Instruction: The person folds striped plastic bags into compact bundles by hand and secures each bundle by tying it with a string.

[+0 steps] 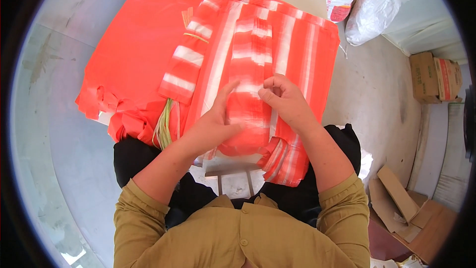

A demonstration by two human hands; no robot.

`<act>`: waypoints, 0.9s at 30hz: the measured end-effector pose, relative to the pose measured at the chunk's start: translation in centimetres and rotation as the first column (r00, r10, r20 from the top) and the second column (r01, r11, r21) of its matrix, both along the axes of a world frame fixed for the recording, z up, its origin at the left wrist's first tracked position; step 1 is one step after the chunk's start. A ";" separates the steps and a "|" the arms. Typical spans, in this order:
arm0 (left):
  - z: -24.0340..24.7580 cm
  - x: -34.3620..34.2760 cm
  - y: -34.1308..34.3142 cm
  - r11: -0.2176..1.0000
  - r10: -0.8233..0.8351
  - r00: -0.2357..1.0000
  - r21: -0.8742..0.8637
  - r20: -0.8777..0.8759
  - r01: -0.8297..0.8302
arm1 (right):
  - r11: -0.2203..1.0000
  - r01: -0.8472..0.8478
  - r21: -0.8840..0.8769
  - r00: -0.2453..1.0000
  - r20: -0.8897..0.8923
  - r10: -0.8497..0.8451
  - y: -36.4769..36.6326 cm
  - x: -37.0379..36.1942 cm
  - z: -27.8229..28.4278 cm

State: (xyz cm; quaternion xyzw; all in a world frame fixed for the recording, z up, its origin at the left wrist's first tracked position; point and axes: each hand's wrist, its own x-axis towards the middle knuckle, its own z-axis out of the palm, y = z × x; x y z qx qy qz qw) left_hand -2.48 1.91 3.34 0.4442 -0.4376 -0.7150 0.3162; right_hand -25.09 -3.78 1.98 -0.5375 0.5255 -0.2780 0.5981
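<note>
A folded strip of red-and-white striped plastic bags [248, 64] lies lengthwise on a wider flat stack of striped bags [317, 34]. Along the strip's left edge rests my left hand [213, 124], its fingers stretched out and its thumb spread across the near end. My right hand [287, 100] has its fingers curled, with thumb and forefinger pinching the strip's right edge. To the left, a narrower folded striped bundle [186, 62] has a thin yellow tie around it. Loose striped ends [285, 164] hang over the near right edge.
A large pile of plain red plastic [144, 30] lies at the left. Pale green-yellow ties [163, 124] hang by my left forearm. White sacks [374, 7] stand at the far right, cardboard boxes [424, 77] beyond them. Flattened cardboard [396, 203] lies at the near right.
</note>
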 end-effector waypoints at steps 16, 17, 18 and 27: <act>-0.6 -1.0 0.8 0.997 0.025 0.990 0.074 -0.135 -0.015 | 0.979 0.077 -0.189 0.985 0.164 -0.046 1.0 1.8 -0.3; -0.5 -1.2 0.8 0.999 0.050 0.989 0.010 -0.141 -0.049 | 0.979 0.074 -0.188 0.985 0.164 -0.043 1.1 1.8 0.0; -0.1 -1.0 0.9 0.999 0.054 0.989 0.011 -0.139 -0.053 | 0.986 -0.002 -0.169 0.997 0.070 0.015 1.2 1.5 0.3; 0.9 -0.8 0.8 0.991 -0.112 0.985 0.085 0.133 0.101 | 0.992 -0.120 0.032 0.990 0.071 0.118 0.7 1.2 0.9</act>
